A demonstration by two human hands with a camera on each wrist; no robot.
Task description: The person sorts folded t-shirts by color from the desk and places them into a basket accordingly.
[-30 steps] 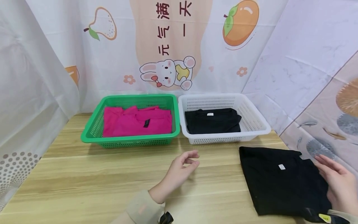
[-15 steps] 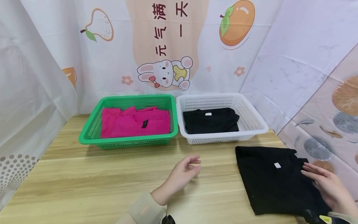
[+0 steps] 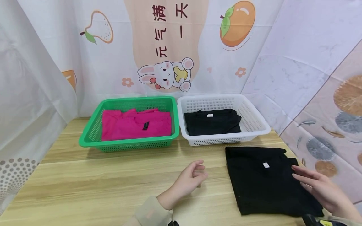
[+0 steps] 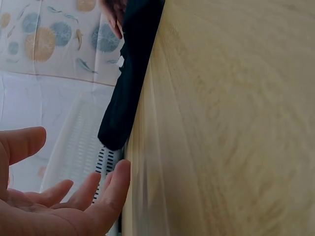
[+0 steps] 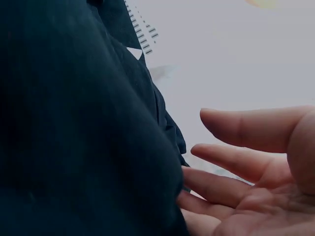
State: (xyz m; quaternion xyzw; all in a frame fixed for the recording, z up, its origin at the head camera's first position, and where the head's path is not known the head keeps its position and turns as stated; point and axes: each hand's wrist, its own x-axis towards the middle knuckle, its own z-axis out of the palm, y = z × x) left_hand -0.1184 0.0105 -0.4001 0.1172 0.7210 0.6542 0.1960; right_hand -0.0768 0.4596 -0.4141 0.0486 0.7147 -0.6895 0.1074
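A folded black shirt [image 3: 268, 188] with a small white neck label lies on the table's right side. My right hand [image 3: 322, 188] is at the shirt's right edge, its fingertips against the cloth; in the right wrist view the thumb [image 5: 246, 129] stands apart from the fabric. To the left of the shirt, my left hand [image 3: 188, 179] hovers low over the wood with loosely bent fingers and holds nothing. The left wrist view shows a gap between that hand [image 4: 64, 201] and the black shirt [image 4: 130, 73].
At the back left stands a green basket [image 3: 130, 145] with a folded pink shirt [image 3: 127, 128] inside. Beside it, a white basket [image 3: 254, 119] contains another folded black shirt [image 3: 212, 124]. Printed curtains [image 3: 113, 69] hang behind and along both sides of the wooden table [image 3: 99, 182].
The black shirt has slid left across the table, with my right hand moving along at its right edge. My left hand has shifted slightly right and toward me in view.
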